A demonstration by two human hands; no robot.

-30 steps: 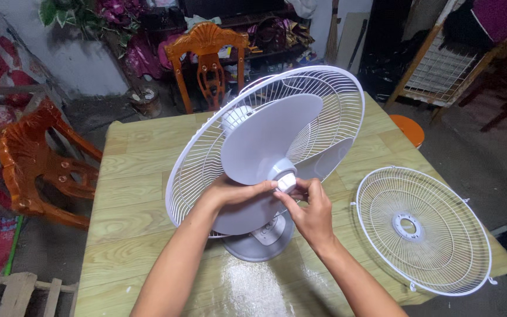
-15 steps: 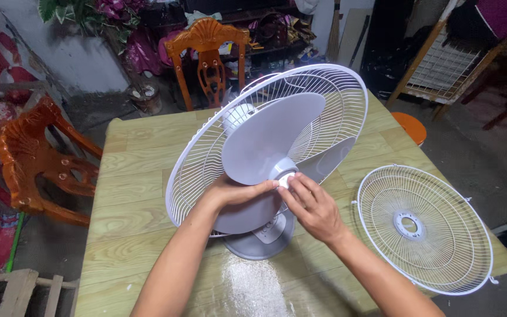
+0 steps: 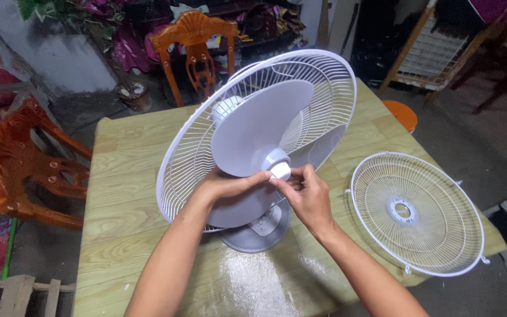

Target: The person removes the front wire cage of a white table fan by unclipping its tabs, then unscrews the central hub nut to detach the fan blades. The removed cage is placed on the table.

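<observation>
Fingertips of both hands pinch white blade cap; table edge near.

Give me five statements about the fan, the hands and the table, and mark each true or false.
1. Both hands meet at the white cap on the blade hub. True.
2. The loose grille lies flat on the table, right of the fan. True.
3. The front grille is mounted over the blades. False: the blades are uncovered; only the rear grille is on.
4. The left hand rests on the fan's base. False: it is at the hub.
5. The right hand has fingers on the cap. True.
</observation>
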